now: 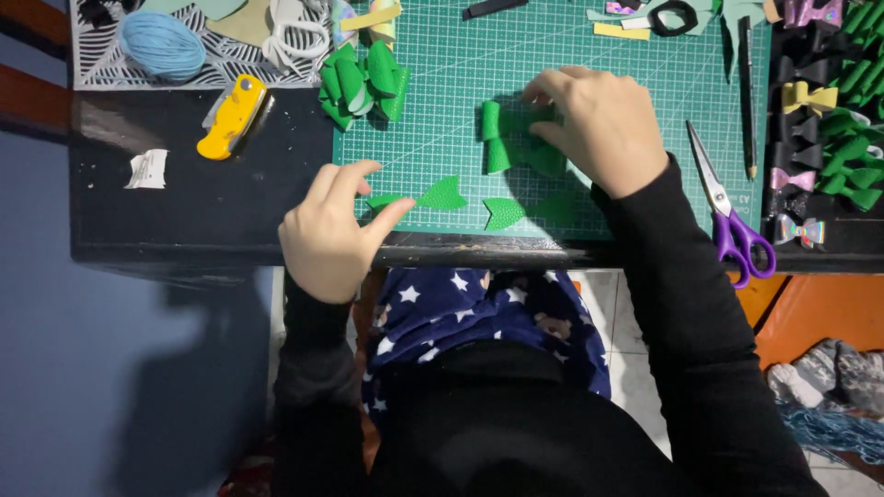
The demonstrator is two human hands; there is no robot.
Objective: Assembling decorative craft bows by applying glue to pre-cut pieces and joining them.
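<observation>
Dark surface with a green cutting mat over its right part. Left hand at the near edge, fingers pinching a green tail piece; second tail piece just right of it. Right hand farther in, fingers curled onto a green bow. Yellow knife and blue yarn far left, purple scissors right. Beyond the near edge, tiled floor, orange at right.
</observation>
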